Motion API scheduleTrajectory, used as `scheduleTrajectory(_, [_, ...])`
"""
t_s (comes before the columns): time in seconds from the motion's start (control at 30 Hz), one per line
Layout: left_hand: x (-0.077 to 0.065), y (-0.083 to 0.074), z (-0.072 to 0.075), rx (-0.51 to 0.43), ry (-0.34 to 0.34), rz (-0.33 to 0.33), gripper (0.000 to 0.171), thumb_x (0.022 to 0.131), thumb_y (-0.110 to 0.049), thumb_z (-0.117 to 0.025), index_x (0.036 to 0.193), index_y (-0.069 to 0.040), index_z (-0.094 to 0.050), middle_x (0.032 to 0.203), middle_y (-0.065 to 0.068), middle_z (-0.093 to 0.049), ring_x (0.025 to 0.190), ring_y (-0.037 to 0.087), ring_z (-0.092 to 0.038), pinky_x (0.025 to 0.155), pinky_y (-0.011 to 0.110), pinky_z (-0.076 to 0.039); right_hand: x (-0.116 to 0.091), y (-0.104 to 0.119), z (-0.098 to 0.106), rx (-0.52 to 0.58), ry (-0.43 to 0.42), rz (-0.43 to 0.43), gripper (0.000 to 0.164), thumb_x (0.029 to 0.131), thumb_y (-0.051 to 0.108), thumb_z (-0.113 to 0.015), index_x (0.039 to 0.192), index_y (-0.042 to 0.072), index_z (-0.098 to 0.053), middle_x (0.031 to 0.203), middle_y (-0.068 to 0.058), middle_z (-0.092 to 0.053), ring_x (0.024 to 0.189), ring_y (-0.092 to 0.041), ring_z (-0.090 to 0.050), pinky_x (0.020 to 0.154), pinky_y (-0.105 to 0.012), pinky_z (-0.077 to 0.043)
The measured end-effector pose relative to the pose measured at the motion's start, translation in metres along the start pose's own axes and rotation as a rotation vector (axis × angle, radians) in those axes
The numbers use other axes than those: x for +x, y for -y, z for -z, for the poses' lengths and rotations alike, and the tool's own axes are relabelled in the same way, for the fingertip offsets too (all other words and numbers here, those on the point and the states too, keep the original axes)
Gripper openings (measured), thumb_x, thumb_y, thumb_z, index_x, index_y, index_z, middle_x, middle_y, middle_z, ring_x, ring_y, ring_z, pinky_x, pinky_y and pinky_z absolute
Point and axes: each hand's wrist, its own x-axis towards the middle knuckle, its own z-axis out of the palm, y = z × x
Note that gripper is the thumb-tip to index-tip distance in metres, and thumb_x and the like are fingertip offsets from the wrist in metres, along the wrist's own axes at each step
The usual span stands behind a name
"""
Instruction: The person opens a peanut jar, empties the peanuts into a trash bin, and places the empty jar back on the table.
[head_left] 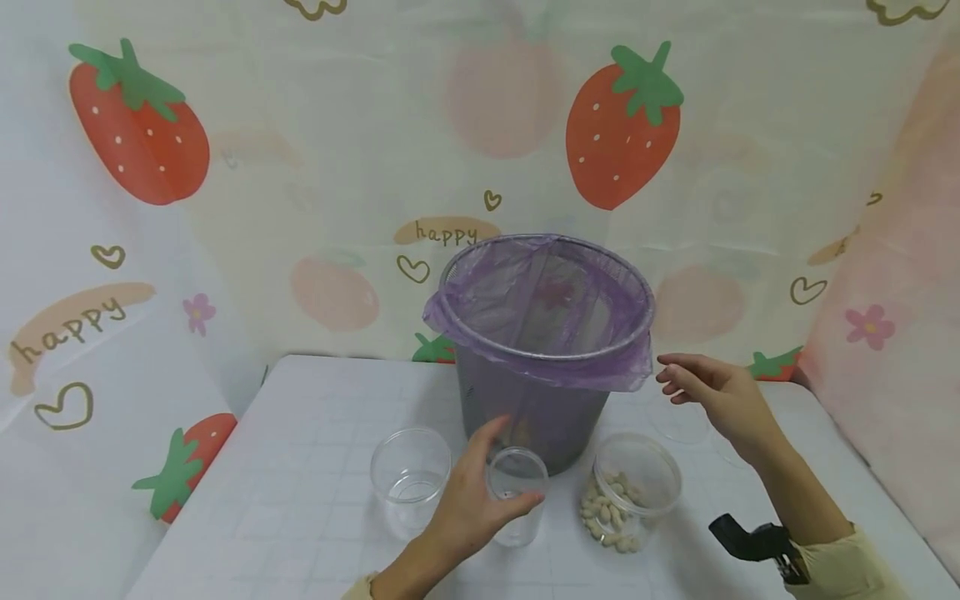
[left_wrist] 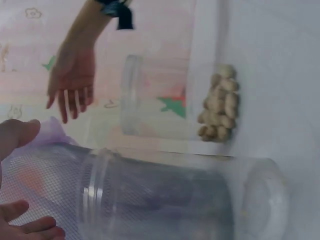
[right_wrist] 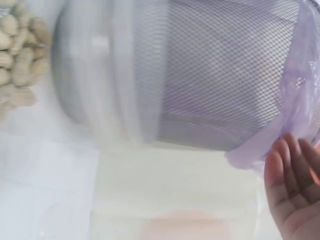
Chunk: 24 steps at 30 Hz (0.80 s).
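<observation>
My left hand (head_left: 476,496) is spread around the top of a clear plastic jar (head_left: 517,529), thumb and fingers apart. In the left wrist view, its fingers (left_wrist: 37,227) appear beyond the jar's rim, with a gap between. To the right stands a wider clear jar (head_left: 648,508) partly filled with peanuts (head_left: 609,510). My right hand (head_left: 720,400) is raised beside the mesh bin (head_left: 525,408), near its purple liner (head_left: 633,371), holding nothing. Its fingers are loosely extended; the right wrist view shows its fingertips close to the liner, contact unclear.
Another clear jar (head_left: 411,475) stands on the left of the white table (head_left: 285,467). A faint clear round lid (head_left: 678,423) lies behind the peanut jar. Strawberry-printed cloth (head_left: 360,167) hangs at the back. A black wrist mount (head_left: 750,537) sits on the right forearm.
</observation>
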Motion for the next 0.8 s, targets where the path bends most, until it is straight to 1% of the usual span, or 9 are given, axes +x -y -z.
scheduleTrajectory(0.1, [0.005, -0.009, -0.002, -0.089, 0.027, -0.047, 0.08, 0.075, -0.024, -0.085, 0.141, -0.008, -0.043, 0.144, 0.01, -0.049, 0.136, 0.025, -0.046, 0.111, 0.047, -0.04, -0.013, -0.009, -0.001, -0.025, 0.022, 0.048, 0.025, 0.099, 0.009, -0.055, 0.121, 0.0, -0.063, 0.096, 0.017, -0.07, 0.087, -0.002, -0.066, 0.074, -0.019, -0.057])
scheduleTrajectory(0.17, [0.007, -0.014, -0.007, -0.118, 0.063, -0.077, 0.076, 0.077, -0.024, -0.083, 0.14, -0.008, -0.044, 0.144, 0.009, -0.049, 0.135, 0.025, -0.046, 0.111, 0.045, -0.04, -0.022, -0.015, -0.001, -0.029, 0.043, 0.065, 0.027, 0.097, 0.005, -0.056, 0.123, -0.001, -0.062, 0.1, 0.018, -0.07, 0.09, 0.0, -0.066, 0.076, -0.018, -0.056])
scheduleTrajectory(0.23, [0.007, -0.018, -0.014, -0.14, 0.12, -0.119, 0.073, 0.08, -0.025, -0.081, 0.14, -0.009, -0.044, 0.143, 0.008, -0.049, 0.134, 0.026, -0.047, 0.111, 0.042, -0.041, -0.032, -0.021, -0.001, -0.033, 0.061, 0.079, 0.03, 0.096, 0.001, -0.058, 0.125, -0.002, -0.06, 0.103, 0.018, -0.069, 0.095, 0.001, -0.066, 0.079, -0.018, -0.055])
scheduleTrajectory(0.33, [0.006, -0.022, -0.025, -0.151, 0.214, -0.189, 0.07, 0.081, -0.024, -0.08, 0.14, -0.011, -0.044, 0.142, 0.005, -0.05, 0.132, 0.022, -0.049, 0.111, 0.035, -0.043, -0.045, -0.03, -0.001, -0.028, 0.092, 0.095, 0.036, 0.093, -0.003, -0.059, 0.13, -0.003, -0.056, 0.111, 0.017, -0.067, 0.101, 0.002, -0.064, 0.082, -0.017, -0.055])
scheduleTrajectory(0.43, [0.004, -0.026, -0.039, -0.194, 0.29, -0.2, 0.069, 0.082, -0.022, -0.079, 0.14, -0.012, -0.044, 0.142, 0.004, -0.051, 0.132, 0.018, -0.049, 0.109, 0.03, -0.044, -0.056, -0.04, -0.001, -0.009, 0.121, 0.106, 0.043, 0.091, -0.006, -0.059, 0.133, -0.004, -0.052, 0.118, 0.015, -0.064, 0.105, 0.001, -0.063, 0.085, -0.017, -0.054])
scheduleTrajectory(0.53, [0.001, -0.029, -0.053, -0.204, 0.301, -0.125, 0.07, 0.084, -0.026, -0.078, 0.142, -0.01, -0.042, 0.143, 0.006, -0.05, 0.132, 0.018, -0.049, 0.108, 0.029, -0.045, -0.065, -0.052, -0.001, 0.028, 0.158, 0.123, 0.051, 0.088, -0.011, -0.059, 0.137, -0.008, -0.046, 0.126, 0.013, -0.061, 0.111, -0.002, -0.06, 0.089, -0.017, -0.052])
scheduleTrajectory(0.6, [-0.002, -0.03, -0.062, -0.181, 0.294, -0.033, 0.073, 0.084, -0.032, -0.077, 0.143, -0.01, -0.04, 0.145, 0.007, -0.048, 0.131, 0.019, -0.049, 0.107, 0.03, -0.045, -0.071, -0.06, -0.002, 0.042, 0.179, 0.132, 0.056, 0.086, -0.013, -0.059, 0.139, -0.009, -0.041, 0.131, 0.013, -0.058, 0.115, -0.002, -0.057, 0.091, -0.016, -0.051])
scheduleTrajectory(0.7, [-0.005, -0.03, -0.073, -0.148, 0.293, 0.108, 0.083, 0.083, -0.041, -0.077, 0.147, -0.011, -0.035, 0.15, 0.007, -0.043, 0.135, 0.023, -0.046, 0.11, 0.036, -0.043, -0.079, -0.072, -0.005, 0.061, 0.205, 0.125, 0.064, 0.085, -0.014, -0.06, 0.144, -0.007, -0.036, 0.135, 0.012, -0.054, 0.118, -0.001, -0.054, 0.093, -0.016, -0.049])
scheduleTrajectory(0.8, [-0.006, -0.028, -0.083, -0.143, 0.295, 0.21, 0.093, 0.08, -0.046, -0.078, 0.15, -0.011, -0.028, 0.154, 0.008, -0.037, 0.139, 0.026, -0.041, 0.113, 0.044, -0.038, -0.085, -0.081, -0.009, 0.071, 0.212, 0.098, 0.069, 0.084, -0.013, -0.062, 0.147, -0.002, -0.033, 0.136, 0.012, -0.052, 0.118, 0.001, -0.053, 0.093, -0.016, -0.049])
